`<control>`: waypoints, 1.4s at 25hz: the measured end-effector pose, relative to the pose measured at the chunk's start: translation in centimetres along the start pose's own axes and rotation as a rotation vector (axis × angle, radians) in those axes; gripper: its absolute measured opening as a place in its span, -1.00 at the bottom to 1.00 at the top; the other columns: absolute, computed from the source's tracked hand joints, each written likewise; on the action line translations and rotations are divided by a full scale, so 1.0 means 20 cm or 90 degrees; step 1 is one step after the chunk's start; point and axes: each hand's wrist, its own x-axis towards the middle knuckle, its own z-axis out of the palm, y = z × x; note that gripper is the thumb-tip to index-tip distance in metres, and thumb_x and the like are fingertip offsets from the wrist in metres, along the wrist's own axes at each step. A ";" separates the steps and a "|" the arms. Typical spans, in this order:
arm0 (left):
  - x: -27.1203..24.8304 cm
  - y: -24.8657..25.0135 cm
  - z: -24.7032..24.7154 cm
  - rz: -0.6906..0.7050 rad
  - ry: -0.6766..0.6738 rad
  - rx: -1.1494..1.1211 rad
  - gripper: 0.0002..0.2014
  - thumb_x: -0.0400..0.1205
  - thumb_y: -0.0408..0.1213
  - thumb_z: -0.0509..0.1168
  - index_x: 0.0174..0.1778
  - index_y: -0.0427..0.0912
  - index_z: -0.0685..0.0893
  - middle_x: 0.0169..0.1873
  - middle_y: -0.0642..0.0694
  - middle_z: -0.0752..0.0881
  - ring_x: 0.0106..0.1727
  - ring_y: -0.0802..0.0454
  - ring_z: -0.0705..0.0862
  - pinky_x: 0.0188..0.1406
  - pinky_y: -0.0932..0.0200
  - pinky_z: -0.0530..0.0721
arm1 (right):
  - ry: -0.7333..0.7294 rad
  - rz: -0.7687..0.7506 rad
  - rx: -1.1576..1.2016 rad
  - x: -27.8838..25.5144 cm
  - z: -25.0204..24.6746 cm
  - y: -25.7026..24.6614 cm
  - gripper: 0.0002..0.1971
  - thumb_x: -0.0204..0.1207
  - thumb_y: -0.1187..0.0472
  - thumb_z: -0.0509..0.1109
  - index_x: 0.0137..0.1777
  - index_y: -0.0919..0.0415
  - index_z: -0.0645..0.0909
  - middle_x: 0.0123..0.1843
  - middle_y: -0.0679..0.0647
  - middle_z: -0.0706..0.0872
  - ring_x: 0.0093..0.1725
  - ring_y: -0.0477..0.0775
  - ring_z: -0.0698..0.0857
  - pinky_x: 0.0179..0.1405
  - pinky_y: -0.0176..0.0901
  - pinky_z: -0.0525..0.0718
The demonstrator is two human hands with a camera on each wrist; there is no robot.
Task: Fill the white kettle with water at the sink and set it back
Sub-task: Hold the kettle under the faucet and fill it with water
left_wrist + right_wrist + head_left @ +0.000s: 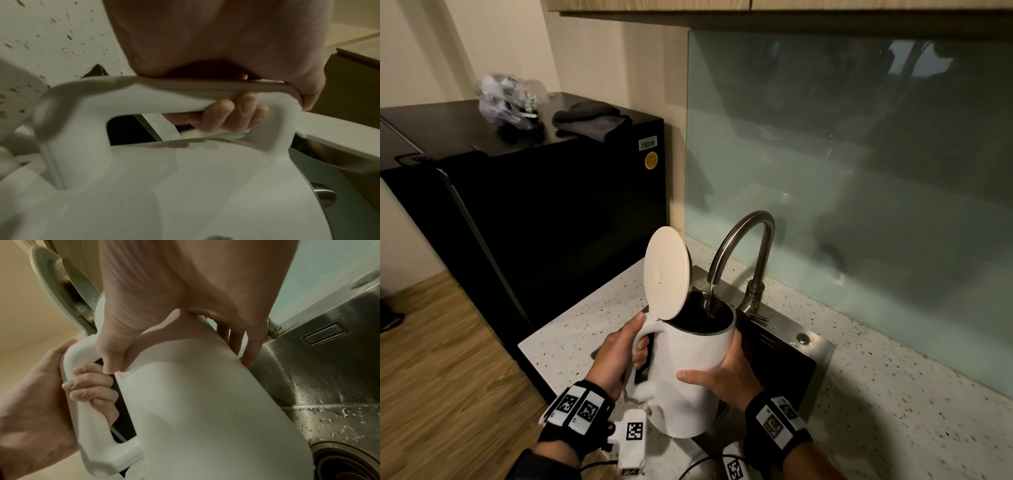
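The white kettle (688, 370) hangs over the steel sink (822, 346) with its round lid (666, 274) hinged upright. Water (710, 294) runs from the curved faucet (756, 233) into its open mouth. My left hand (616, 356) grips the handle, fingers (232, 113) wrapped through the loop. My right hand (726, 373) clasps the kettle body (205, 402), thumb on the near side and fingers on the far side. The right wrist view also shows my left hand (41, 402) on the handle. How much water is inside cannot be seen.
A black fridge (551, 205) stands left of the speckled counter (893, 394), with a dark cloth (592, 120) and a plastic bag (506, 99) on top. A glass backsplash (859, 171) runs behind the faucet. The wet sink wall (318, 369) and drain (347, 462) lie below the kettle.
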 end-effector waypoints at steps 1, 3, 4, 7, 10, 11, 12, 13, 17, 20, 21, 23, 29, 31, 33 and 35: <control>0.00 0.00 0.00 0.000 -0.001 -0.002 -0.44 0.42 0.34 0.32 -0.47 -0.17 0.53 -0.59 -0.11 0.42 -0.54 0.02 0.37 -0.34 0.07 0.41 | 0.000 0.001 0.000 0.00 0.00 0.00 0.27 -0.04 0.01 0.88 0.60 -0.11 0.13 0.36 -0.15 0.56 0.29 -0.14 0.62 0.22 -0.19 0.68; 0.00 -0.01 0.00 0.002 -0.004 -0.003 -0.42 0.37 0.36 0.33 -0.47 -0.17 0.53 -0.59 -0.11 0.41 -0.53 0.02 0.37 -0.34 0.07 0.41 | 0.001 0.003 0.000 0.00 0.00 0.01 0.29 -0.07 -0.01 0.87 0.61 -0.11 0.14 0.37 -0.14 0.56 0.31 -0.12 0.63 0.27 -0.14 0.70; 0.01 -0.01 0.00 0.003 -0.004 -0.003 -0.42 0.37 0.37 0.33 -0.47 -0.17 0.53 -0.59 -0.12 0.41 -0.53 0.02 0.37 -0.34 0.07 0.41 | 0.003 0.005 0.001 0.00 0.00 0.01 0.29 -0.07 0.00 0.88 0.62 -0.09 0.14 0.37 -0.14 0.56 0.31 -0.11 0.63 0.28 -0.13 0.69; 0.01 -0.01 0.00 0.005 -0.006 -0.004 -0.41 0.37 0.37 0.34 -0.47 -0.17 0.52 -0.59 -0.12 0.42 -0.54 0.01 0.37 -0.35 0.08 0.41 | 0.005 0.004 0.006 0.00 0.00 0.01 0.27 -0.01 0.07 0.89 0.62 -0.08 0.12 0.38 -0.13 0.55 0.31 -0.10 0.62 0.23 -0.19 0.65; 0.01 -0.01 0.00 0.007 -0.007 -0.001 -0.41 0.36 0.37 0.33 -0.47 -0.18 0.51 -0.60 -0.11 0.41 -0.54 0.02 0.37 -0.36 0.08 0.42 | 0.003 0.005 0.003 0.00 0.00 0.01 0.28 -0.02 0.04 0.88 0.62 -0.11 0.12 0.39 -0.11 0.55 0.31 -0.10 0.62 0.21 -0.21 0.65; 0.01 -0.01 0.00 0.007 -0.007 -0.001 -0.41 0.36 0.37 0.33 -0.47 -0.18 0.51 -0.60 -0.11 0.41 -0.55 0.02 0.37 -0.35 0.08 0.42 | 0.003 0.005 0.004 0.00 0.00 0.01 0.28 -0.03 0.03 0.88 0.62 -0.12 0.12 0.40 -0.10 0.55 0.32 -0.08 0.62 0.22 -0.20 0.65; 0.00 0.00 0.00 0.006 -0.006 -0.002 -0.41 0.36 0.37 0.33 -0.47 -0.18 0.51 -0.60 -0.11 0.41 -0.55 0.02 0.37 -0.35 0.09 0.42 | 0.002 0.004 0.004 0.00 0.00 0.01 0.28 -0.03 0.03 0.88 0.62 -0.12 0.11 0.40 -0.09 0.54 0.33 -0.07 0.61 0.23 -0.19 0.65; 0.00 0.00 0.00 0.006 -0.006 -0.004 -0.41 0.35 0.37 0.33 -0.48 -0.18 0.51 -0.60 -0.11 0.41 -0.55 0.02 0.37 -0.35 0.09 0.42 | 0.000 0.005 0.002 0.00 0.00 0.01 0.28 -0.03 0.02 0.88 0.62 -0.12 0.11 0.40 -0.09 0.54 0.34 -0.06 0.61 0.24 -0.18 0.65; 0.00 0.00 0.00 0.007 -0.003 0.000 -0.41 0.36 0.37 0.33 -0.48 -0.17 0.52 -0.60 -0.12 0.42 -0.55 0.02 0.38 -0.35 0.08 0.42 | 0.001 -0.003 0.000 0.00 0.00 0.01 0.27 -0.04 0.01 0.87 0.61 -0.11 0.13 0.39 -0.12 0.54 0.32 -0.10 0.61 0.19 -0.24 0.64; 0.00 0.00 0.00 0.008 -0.004 0.005 -0.42 0.39 0.36 0.32 -0.49 -0.16 0.52 -0.60 -0.12 0.43 -0.55 0.01 0.38 -0.34 0.08 0.43 | 0.006 0.001 -0.008 0.01 0.01 0.02 0.32 -0.12 -0.08 0.86 0.62 -0.11 0.13 0.40 -0.11 0.54 0.33 -0.07 0.61 0.28 -0.12 0.69; 0.00 0.00 0.00 0.008 -0.004 0.005 -0.43 0.43 0.34 0.32 -0.48 -0.16 0.53 -0.59 -0.12 0.43 -0.54 0.01 0.39 -0.34 0.08 0.43 | 0.005 0.002 -0.008 0.01 0.01 0.02 0.33 -0.13 -0.09 0.85 0.62 -0.11 0.12 0.39 -0.11 0.54 0.33 -0.07 0.61 0.29 -0.11 0.69; 0.00 0.00 0.01 0.009 -0.003 0.003 -0.45 0.48 0.29 0.29 -0.47 -0.18 0.52 -0.59 -0.12 0.42 -0.55 0.02 0.39 -0.34 0.08 0.43 | 0.003 -0.001 -0.009 0.01 0.01 0.02 0.32 -0.12 -0.08 0.86 0.61 -0.11 0.12 0.38 -0.13 0.54 0.33 -0.09 0.61 0.25 -0.16 0.68; 0.00 0.01 0.01 0.010 -0.009 -0.008 -0.43 0.41 0.32 0.33 -0.43 -0.20 0.51 -0.58 -0.12 0.40 -0.53 0.01 0.37 -0.35 0.08 0.40 | 0.002 0.004 -0.015 0.03 0.01 0.02 0.31 -0.12 -0.10 0.85 0.59 -0.16 0.10 0.39 -0.13 0.52 0.33 -0.07 0.60 0.26 -0.15 0.68; 0.00 0.01 0.01 0.011 -0.006 -0.013 -0.44 0.42 0.30 0.33 -0.43 -0.20 0.50 -0.59 -0.11 0.39 -0.53 0.02 0.36 -0.36 0.10 0.40 | 0.006 0.011 -0.018 0.03 0.01 0.03 0.34 -0.16 -0.12 0.86 0.60 -0.16 0.11 0.41 -0.11 0.53 0.34 -0.06 0.61 0.34 -0.05 0.70; 0.00 0.01 0.01 0.009 -0.005 -0.008 -0.42 0.37 0.34 0.34 -0.44 -0.20 0.51 -0.59 -0.10 0.40 -0.54 0.03 0.36 -0.36 0.10 0.40 | 0.008 0.012 -0.021 0.03 0.01 0.04 0.37 -0.18 -0.15 0.86 0.62 -0.14 0.11 0.42 -0.10 0.54 0.35 -0.04 0.62 0.37 0.00 0.71; 0.00 0.01 0.01 0.010 -0.004 -0.004 -0.41 0.35 0.36 0.34 -0.44 -0.19 0.51 -0.58 -0.10 0.40 -0.54 0.03 0.36 -0.35 0.09 0.40 | 0.009 0.014 -0.027 0.03 0.01 0.04 0.38 -0.19 -0.16 0.85 0.63 -0.12 0.10 0.41 -0.11 0.54 0.36 -0.02 0.61 0.40 0.03 0.70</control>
